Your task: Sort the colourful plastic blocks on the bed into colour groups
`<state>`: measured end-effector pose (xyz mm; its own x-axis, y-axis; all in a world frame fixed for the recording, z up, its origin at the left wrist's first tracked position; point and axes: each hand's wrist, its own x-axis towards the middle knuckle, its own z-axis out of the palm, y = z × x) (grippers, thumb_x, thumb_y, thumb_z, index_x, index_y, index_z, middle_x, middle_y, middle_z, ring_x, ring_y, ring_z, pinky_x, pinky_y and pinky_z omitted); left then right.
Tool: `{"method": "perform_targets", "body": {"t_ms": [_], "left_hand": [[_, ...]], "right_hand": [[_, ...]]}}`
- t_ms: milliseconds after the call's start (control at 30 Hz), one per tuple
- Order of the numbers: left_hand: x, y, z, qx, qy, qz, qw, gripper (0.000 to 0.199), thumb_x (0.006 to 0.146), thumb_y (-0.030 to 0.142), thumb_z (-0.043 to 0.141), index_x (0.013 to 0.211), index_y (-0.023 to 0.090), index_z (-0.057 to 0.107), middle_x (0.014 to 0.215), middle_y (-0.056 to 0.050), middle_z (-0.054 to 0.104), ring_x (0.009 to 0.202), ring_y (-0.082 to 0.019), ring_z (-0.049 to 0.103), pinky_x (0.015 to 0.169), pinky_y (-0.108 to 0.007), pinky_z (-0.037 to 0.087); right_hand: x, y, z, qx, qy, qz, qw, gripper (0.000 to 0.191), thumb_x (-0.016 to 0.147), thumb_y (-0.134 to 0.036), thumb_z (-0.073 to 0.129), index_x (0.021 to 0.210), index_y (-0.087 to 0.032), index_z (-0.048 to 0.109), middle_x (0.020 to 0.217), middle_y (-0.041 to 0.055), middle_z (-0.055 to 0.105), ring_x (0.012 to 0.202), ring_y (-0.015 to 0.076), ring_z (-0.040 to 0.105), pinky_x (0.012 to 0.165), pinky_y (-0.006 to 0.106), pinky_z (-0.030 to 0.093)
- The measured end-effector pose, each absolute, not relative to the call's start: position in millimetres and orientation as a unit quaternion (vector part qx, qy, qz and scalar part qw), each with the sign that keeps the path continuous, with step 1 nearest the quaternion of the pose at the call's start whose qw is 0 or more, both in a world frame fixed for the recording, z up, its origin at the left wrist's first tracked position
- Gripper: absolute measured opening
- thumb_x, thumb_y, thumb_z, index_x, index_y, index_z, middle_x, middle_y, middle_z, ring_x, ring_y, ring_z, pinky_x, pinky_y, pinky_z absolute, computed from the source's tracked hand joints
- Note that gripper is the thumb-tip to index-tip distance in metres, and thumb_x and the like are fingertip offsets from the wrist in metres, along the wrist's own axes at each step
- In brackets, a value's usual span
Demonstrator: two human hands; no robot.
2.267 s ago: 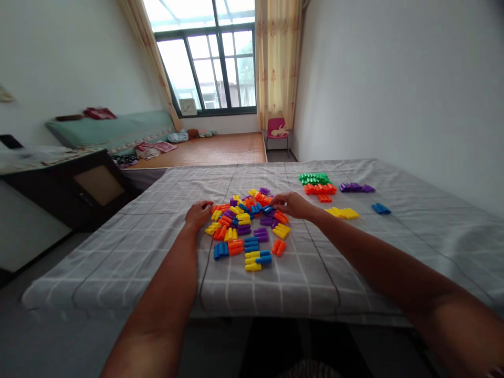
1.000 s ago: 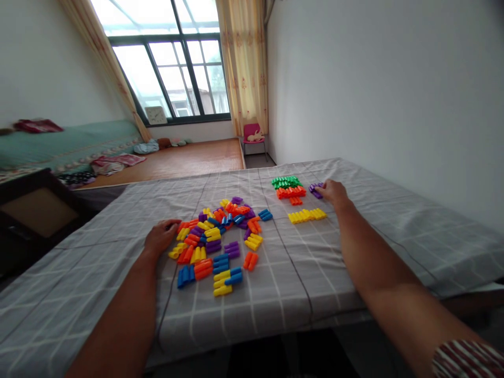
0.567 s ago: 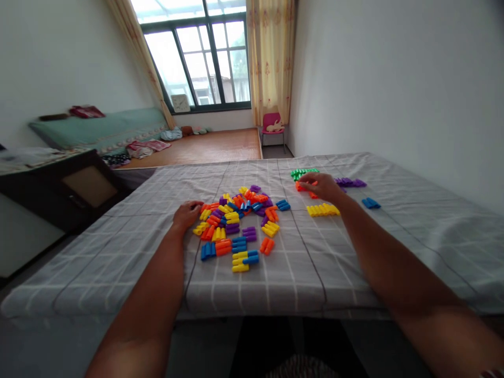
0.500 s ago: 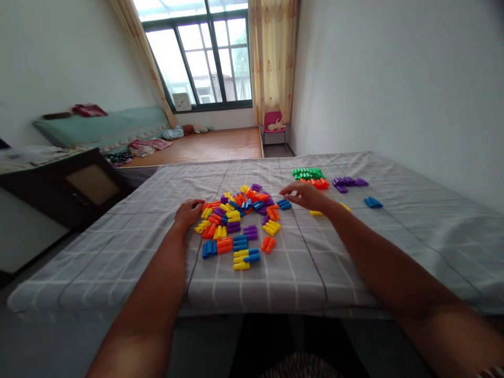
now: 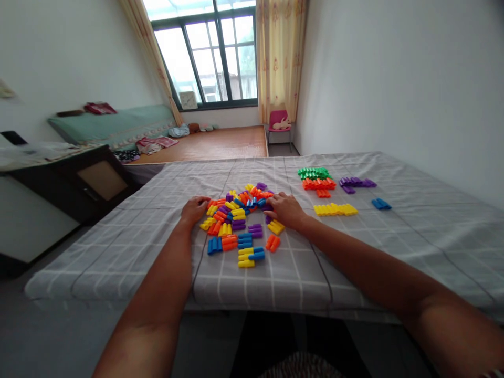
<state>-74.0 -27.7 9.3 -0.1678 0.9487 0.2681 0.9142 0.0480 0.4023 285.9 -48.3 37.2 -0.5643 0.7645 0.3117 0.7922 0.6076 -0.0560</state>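
Observation:
A mixed pile of plastic building pieces (image 5: 238, 214), shaped like joined tubes in orange, yellow, blue and purple, lies on the checked cloth. My left hand (image 5: 194, 210) rests at the pile's left edge, its fingers stretched beside an orange piece (image 5: 216, 202). At the right edge, my right hand (image 5: 287, 210) reaches over the pieces with its fingers apart and slightly curved. A yellow piece (image 5: 276, 227) lies just under that hand, near a purple piece (image 5: 268, 208). The hand hides some pieces at that side.
To the right lie sorted groups: green pieces (image 5: 314, 173), orange pieces (image 5: 318, 184), purple pieces (image 5: 357, 182), a yellow row (image 5: 335, 210) and a blue piece (image 5: 381, 203). Nearer the front edge are a loose orange piece (image 5: 272, 242) and a yellow piece (image 5: 246, 263).
My right hand has moved left from beside the sorted groups onto the pile's right edge, uncovering the yellow row. My left hand stays by the pile. The view has shifted slightly.

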Motion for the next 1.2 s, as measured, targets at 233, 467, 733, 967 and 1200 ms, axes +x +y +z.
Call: {"method": "perform_targets", "body": {"t_ms": [233, 467, 733, 967, 1200], "left_hand": [[-76, -27, 8, 0.644, 0.721, 0.254, 0.035, 0.036, 0.08, 0.03, 0.048, 0.102, 0.02, 0.074, 0.109, -0.004, 0.07, 0.102, -0.019, 0.062, 0.089, -0.025, 0.046], [-79, -26, 9, 0.648, 0.717, 0.253, 0.039, 0.039, 0.08, 0.033, 0.046, 0.103, 0.019, 0.073, 0.109, -0.006, 0.071, 0.102, -0.02, 0.063, 0.088, -0.026, 0.047], [-86, -22, 7, 0.653, 0.717, 0.24, 0.038, 0.042, 0.08, 0.037, 0.044, 0.105, 0.018, 0.072, 0.11, -0.006, 0.071, 0.103, -0.021, 0.062, 0.087, -0.026, 0.047], [-89, -19, 6, 0.652, 0.719, 0.24, 0.042, 0.042, 0.079, 0.037, 0.045, 0.104, 0.019, 0.072, 0.111, -0.006, 0.07, 0.102, -0.021, 0.063, 0.087, -0.026, 0.048], [-92, -18, 3, 0.651, 0.717, 0.247, 0.043, 0.043, 0.079, 0.04, 0.046, 0.105, 0.019, 0.072, 0.11, -0.007, 0.07, 0.101, -0.022, 0.063, 0.085, -0.027, 0.049]], "right_hand": [[284, -35, 35, -0.458, -0.874, 0.055, 0.154, 0.024, 0.08, -0.04, 0.066, 0.096, -0.023, 0.068, 0.103, 0.0074, 0.066, 0.095, 0.0226, 0.058, 0.076, 0.03, 0.043], [293, -38, 41, -0.413, -0.865, 0.146, 0.246, 0.016, 0.071, -0.028, 0.074, 0.081, -0.02, 0.065, 0.078, -0.0001, 0.065, 0.076, 0.0142, 0.057, 0.065, 0.023, 0.038], [405, 13, 77, -0.496, -0.738, 0.218, 0.402, 0.027, 0.072, -0.038, 0.071, 0.085, -0.015, 0.065, 0.075, 0.0022, 0.068, 0.066, 0.0127, 0.06, 0.058, 0.022, 0.043], [549, 39, 53, -0.741, -0.58, 0.012, 0.336, 0.017, 0.07, -0.029, 0.071, 0.081, -0.015, 0.07, 0.079, 0.0056, 0.071, 0.074, 0.018, 0.064, 0.067, 0.028, 0.048], [554, 30, 33, -0.827, -0.527, -0.046, 0.192, 0.02, 0.072, -0.036, 0.069, 0.088, -0.024, 0.074, 0.089, 0.0068, 0.072, 0.086, 0.0226, 0.066, 0.07, 0.03, 0.048]]}}
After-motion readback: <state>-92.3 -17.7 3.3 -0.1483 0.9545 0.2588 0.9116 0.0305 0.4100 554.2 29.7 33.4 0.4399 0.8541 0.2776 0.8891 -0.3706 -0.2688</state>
